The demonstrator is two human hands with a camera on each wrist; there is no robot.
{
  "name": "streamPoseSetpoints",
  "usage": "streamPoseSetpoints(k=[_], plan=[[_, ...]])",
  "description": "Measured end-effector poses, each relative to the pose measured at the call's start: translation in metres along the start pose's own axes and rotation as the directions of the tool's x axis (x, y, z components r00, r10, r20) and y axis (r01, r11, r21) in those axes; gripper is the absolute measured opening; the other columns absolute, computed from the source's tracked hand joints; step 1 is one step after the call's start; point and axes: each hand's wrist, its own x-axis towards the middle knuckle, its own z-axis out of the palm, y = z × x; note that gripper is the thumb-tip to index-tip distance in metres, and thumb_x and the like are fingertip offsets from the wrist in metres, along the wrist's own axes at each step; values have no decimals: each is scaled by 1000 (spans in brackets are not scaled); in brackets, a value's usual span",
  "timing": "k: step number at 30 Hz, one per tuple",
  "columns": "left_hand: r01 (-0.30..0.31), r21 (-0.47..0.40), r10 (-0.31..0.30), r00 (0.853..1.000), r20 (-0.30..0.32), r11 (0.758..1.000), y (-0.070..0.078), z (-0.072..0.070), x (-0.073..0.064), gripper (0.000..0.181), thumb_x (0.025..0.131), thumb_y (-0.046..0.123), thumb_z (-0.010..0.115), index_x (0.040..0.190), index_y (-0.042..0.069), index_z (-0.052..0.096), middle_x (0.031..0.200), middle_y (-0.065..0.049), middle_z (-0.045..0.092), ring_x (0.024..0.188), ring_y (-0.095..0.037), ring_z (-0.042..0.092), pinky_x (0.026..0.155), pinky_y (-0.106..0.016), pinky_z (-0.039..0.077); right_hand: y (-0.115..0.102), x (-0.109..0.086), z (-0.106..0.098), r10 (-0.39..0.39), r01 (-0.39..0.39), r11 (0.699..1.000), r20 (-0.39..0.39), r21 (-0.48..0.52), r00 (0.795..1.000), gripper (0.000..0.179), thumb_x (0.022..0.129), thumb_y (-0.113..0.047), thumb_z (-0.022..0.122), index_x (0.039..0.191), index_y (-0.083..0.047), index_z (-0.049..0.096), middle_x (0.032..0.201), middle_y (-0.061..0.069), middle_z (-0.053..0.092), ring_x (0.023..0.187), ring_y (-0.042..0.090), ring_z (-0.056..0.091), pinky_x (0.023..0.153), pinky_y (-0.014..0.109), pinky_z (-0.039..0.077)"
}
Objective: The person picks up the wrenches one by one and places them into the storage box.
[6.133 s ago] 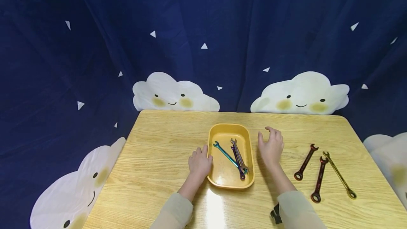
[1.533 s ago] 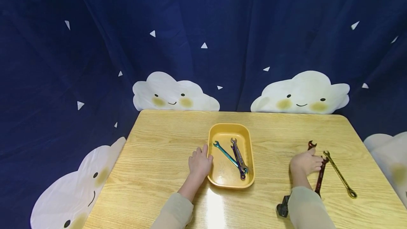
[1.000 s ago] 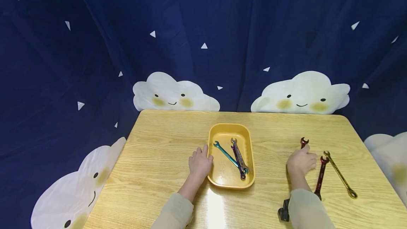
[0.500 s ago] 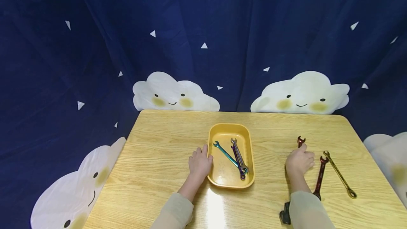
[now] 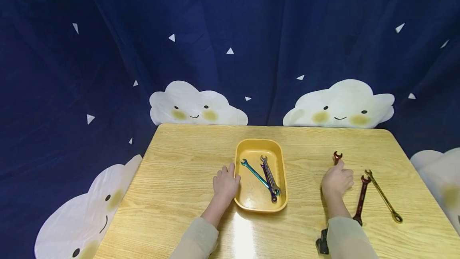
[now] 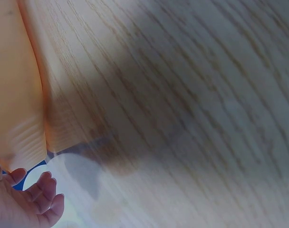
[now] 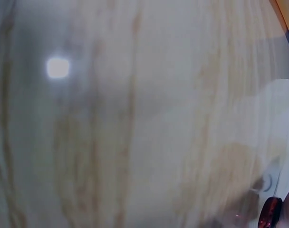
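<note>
A red combination wrench (image 5: pixel 337 157) is held in my right hand (image 5: pixel 336 180); its open-end jaw sticks out beyond the thumb, and the hand covers the rest. A red end of it (image 7: pixel 270 212) shows at the lower right corner of the right wrist view. My left hand (image 5: pixel 225 184) rests against the left side of a yellow tray (image 5: pixel 248 207), fingers loosely bent at the rim. Inside the tray lie a teal wrench (image 5: pixel 254 172), a purple wrench (image 5: pixel 268 181) and a silver-grey wrench (image 5: pixel 271 176), partly crossing.
Right of my right hand, a dark red wrench (image 5: pixel 361 200) and a gold wrench (image 5: pixel 383 196) lie on the wooden table (image 5: pixel 187 159). A black device (image 5: pixel 322 243) sits at the right wrist. A navy curtain (image 5: pixel 215 31) with cloud prints hangs behind.
My right hand went from beside the tray to the wrenches on the right and took hold of the left red one. It has since drifted left with it. The left hand stayed put.
</note>
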Motion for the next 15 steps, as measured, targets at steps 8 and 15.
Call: streamPoseSetpoints(k=[8, 15], plan=[[-1, -3, 1, 1000, -1, 1000, -1, 0, 0, 36, 89, 31, 48, 121, 13, 45, 97, -13, 53, 82, -29, 51, 66, -42, 41, -11, -1, -2, -43, 47, 998, -71, 51, 997, 37, 96, -13, 33, 128, 4, 38, 102, 36, 39, 87, 49, 39, 78, 56, 26], [-4, -11, 4, 1000, -15, 1000, -1, 1, 0, 33, 89, 30, 48, 117, 13, 46, 94, -12, 52, 79, -29, 50, 64, -41, 40, -21, -1, -3, -76, 82, 995, -108, 59, 991, 34, 94, -12, 37, 124, 4, 41, 100, 35, 40, 86, 49, 39, 77, 56, 25]])
